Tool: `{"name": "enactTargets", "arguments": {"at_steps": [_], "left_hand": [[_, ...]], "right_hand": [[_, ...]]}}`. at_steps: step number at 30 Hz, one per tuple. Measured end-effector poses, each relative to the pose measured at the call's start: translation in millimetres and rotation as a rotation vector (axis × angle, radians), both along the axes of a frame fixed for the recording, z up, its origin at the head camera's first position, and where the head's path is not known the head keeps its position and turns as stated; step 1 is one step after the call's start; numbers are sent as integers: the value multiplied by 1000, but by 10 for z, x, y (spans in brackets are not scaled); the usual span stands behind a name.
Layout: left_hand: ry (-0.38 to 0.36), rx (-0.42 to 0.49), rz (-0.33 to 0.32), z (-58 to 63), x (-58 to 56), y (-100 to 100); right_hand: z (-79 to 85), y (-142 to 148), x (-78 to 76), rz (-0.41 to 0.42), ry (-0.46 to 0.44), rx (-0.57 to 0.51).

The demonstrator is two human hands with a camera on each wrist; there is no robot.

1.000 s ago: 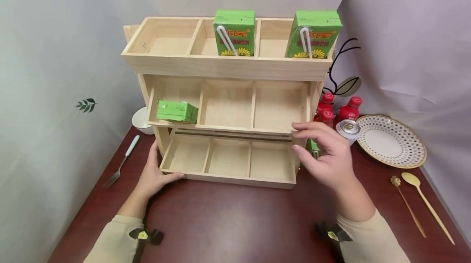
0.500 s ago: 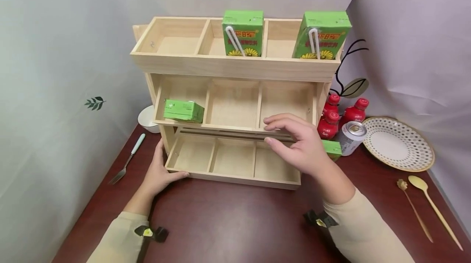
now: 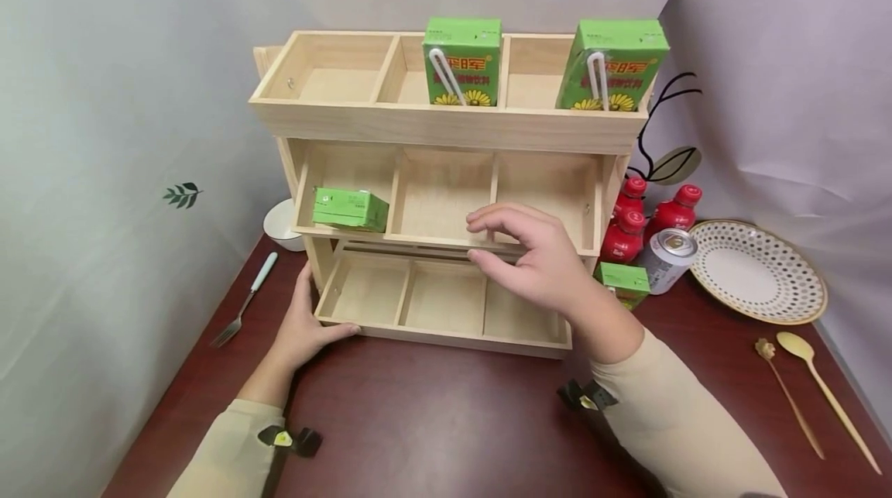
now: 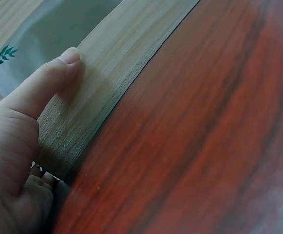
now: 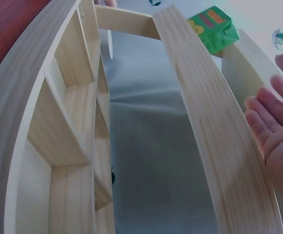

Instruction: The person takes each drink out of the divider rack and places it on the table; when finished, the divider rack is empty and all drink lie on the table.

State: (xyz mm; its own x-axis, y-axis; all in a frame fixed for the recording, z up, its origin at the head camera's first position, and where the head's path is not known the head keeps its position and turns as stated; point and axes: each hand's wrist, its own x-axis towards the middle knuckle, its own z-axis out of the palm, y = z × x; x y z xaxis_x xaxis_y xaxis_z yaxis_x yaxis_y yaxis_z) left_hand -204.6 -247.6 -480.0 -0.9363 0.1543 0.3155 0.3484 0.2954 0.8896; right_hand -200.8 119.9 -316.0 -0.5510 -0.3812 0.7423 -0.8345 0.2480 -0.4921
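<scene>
A three-tier wooden rack [image 3: 446,130] with divided compartments stands on the table. My left hand [image 3: 305,327] grips its lower left corner. In the left wrist view, the thumb [image 4: 58,73] lies along the front board [image 4: 102,68], the other fingers round the side. My right hand [image 3: 533,254], loosely curled and holding nothing, is in front of the middle tier. Lying in that tier's left compartment is a green drink carton [image 3: 351,209]. Two more cartons with white straws stand on top, one carton [image 3: 463,64] in the middle compartment and another carton [image 3: 613,68] in the right.
Right of the rack are red-capped bottles [image 3: 625,235], a silver can [image 3: 669,258], a green carton [image 3: 625,285], a dotted plate [image 3: 753,269] and two gold utensils, one a spoon [image 3: 811,366]. To its left are a white bowl [image 3: 282,223] and a fork [image 3: 245,298].
My right hand has moved left, from the rack's right end to before the middle tier, uncovering the can and carton at right. My left hand keeps its grip. The view has shifted slightly.
</scene>
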Motion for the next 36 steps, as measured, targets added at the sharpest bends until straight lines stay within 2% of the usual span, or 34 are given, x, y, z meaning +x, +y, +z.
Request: {"name": "enactTargets", "arguments": {"at_steps": [5, 14, 22, 29, 33, 36], "left_hand": [[-2, 9, 0, -11, -9, -4], [13, 32, -16, -9, -24, -6], [12, 21, -3, -15, -1, -1], [0, -1, 7, -4, 10, 10], [5, -12, 17, 2, 2, 4], [27, -7, 1, -3, -16, 2]], "right_hand": [[-157, -97, -170, 9, -48, 9], [-173, -330, -267, 27, -21, -9], [-201, -549, -311, -23, 4, 16], [-169, -766, -359, -78, 5, 86], [-126, -884, -388, -83, -5, 136], [-107, -949, -403, -81, -18, 146]]}}
